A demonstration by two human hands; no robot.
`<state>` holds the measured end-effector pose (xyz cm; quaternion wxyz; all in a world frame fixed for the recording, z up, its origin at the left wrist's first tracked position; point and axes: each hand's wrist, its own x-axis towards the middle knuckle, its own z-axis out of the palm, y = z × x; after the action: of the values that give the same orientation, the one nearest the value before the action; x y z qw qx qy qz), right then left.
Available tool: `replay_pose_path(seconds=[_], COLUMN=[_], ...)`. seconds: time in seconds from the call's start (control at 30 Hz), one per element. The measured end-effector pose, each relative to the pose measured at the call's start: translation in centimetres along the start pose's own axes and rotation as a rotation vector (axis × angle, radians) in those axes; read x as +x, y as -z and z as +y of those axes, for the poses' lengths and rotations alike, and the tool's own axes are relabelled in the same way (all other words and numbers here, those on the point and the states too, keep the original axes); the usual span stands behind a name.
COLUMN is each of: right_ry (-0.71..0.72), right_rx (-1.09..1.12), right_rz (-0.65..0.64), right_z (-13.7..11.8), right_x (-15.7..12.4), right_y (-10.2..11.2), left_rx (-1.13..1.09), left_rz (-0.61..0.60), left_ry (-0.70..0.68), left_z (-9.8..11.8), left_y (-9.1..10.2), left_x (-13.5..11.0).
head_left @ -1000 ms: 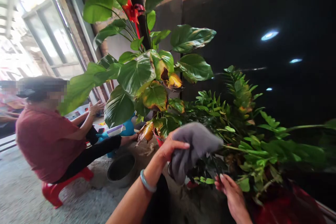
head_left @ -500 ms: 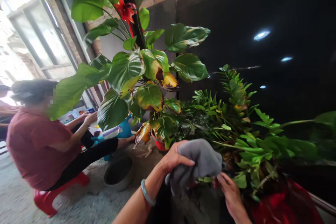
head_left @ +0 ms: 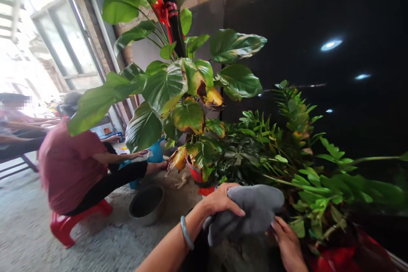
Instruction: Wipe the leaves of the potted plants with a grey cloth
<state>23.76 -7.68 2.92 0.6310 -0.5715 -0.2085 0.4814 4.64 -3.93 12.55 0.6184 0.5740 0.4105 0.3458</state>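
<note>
Concrete floor (head_left: 95, 229) stretches open left of the grey cloth (head_left: 255, 208), gripped by the left hand (head_left: 219, 202) with fingers pressed together, while the right hand (head_left: 288, 244) rests its closed-up fingers just beside the cloth's lower edge, near the ZZ plant (head_left: 306, 191).

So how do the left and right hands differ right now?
The left hand lies over the top of the grey cloth, its fingers curved across it, while the right hand sits lower, against the cloth's underside. The left wrist wears a pale green bangle; none shows on the right, whose wrist runs out of frame. Both are bare and on the cloth.
</note>
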Motion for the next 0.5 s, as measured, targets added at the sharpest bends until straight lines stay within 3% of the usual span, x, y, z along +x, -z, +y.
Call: replay_pose_path(seconds=[0.13, 0.2, 0.3, 0.37, 0.43, 0.5], right_ry=[-0.034, -0.050, -0.112, -0.159, -0.198, -0.225], right_rx=[-0.038, -0.091, -0.125, -0.089, -0.040, 0.019], right_rz=[-0.005, -0.004, 0.007, 0.001, -0.006, 0.005], right_z=[-0.6, -0.7, -0.8, -1.0, -1.4, -1.5], right_x=[-0.4, -0.3, 0.0, 0.3, 0.8, 1.4], right_y=[0.0, 0.1, 0.4, 0.4, 0.2, 0.1], left_rx=[-0.314, -0.451, -0.518, -0.405, -0.277, -0.326], left_rz=[0.003, 0.103, 0.236, 0.182, 0.043, -0.028], left_ry=[-0.131, -0.184, -0.161, -0.094, -0.049, -0.068], left_z=[2.7, 3.3, 2.4, 1.1, -0.1, -0.7], left_y=[2.0, 2.6, 2.7, 2.6, 2.9, 3.8], left_x=[-0.1, 1.0, 2.3, 2.5, 2.0, 1.5])
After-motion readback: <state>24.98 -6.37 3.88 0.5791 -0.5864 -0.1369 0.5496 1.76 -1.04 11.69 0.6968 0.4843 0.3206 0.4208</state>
